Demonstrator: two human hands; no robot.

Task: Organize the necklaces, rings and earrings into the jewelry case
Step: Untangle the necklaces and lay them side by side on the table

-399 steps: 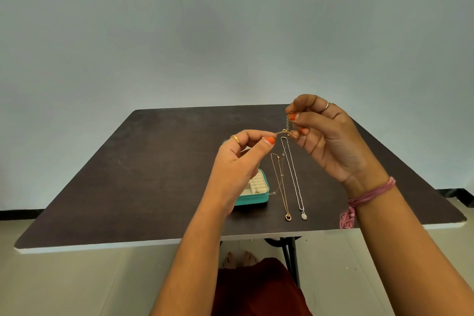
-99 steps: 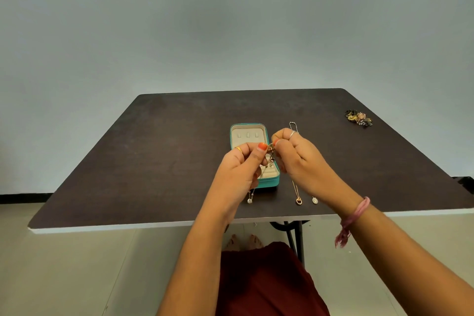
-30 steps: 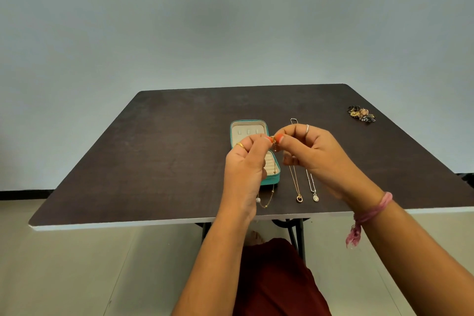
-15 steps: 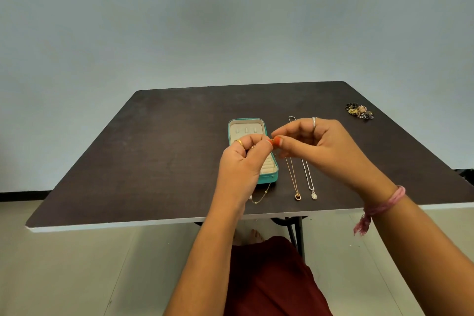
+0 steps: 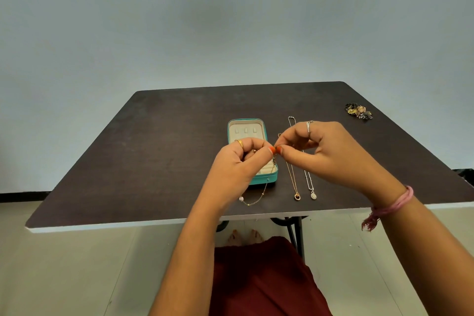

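An open teal jewelry case point(image 5: 264, 179) with a cream lining lies in the middle of the dark table point(image 5: 159, 156). My left hand point(image 5: 237, 164) and my right hand point(image 5: 323, 154) meet above the case's right edge, both pinching the clasp end of a thin gold necklace point(image 5: 256, 199). Its chain hangs down past the case and trails onto the table in front, ending in a small pale bead. Right of the case lie a gold necklace point(image 5: 292, 179) with a ring pendant and a silver necklace point(image 5: 310, 187) with an oval pendant, both stretched straight.
A small heap of dark and gold jewelry pieces point(image 5: 358, 111) sits near the table's far right corner. The table's white front edge point(image 5: 128, 225) runs just below my wrists. Below it are the table legs and my feet on the pale floor.
Over the last second my right hand shifted slightly right and the hanging chain swung left, its bead end now lying on the table in front of the case. Both hands keep their pinch.
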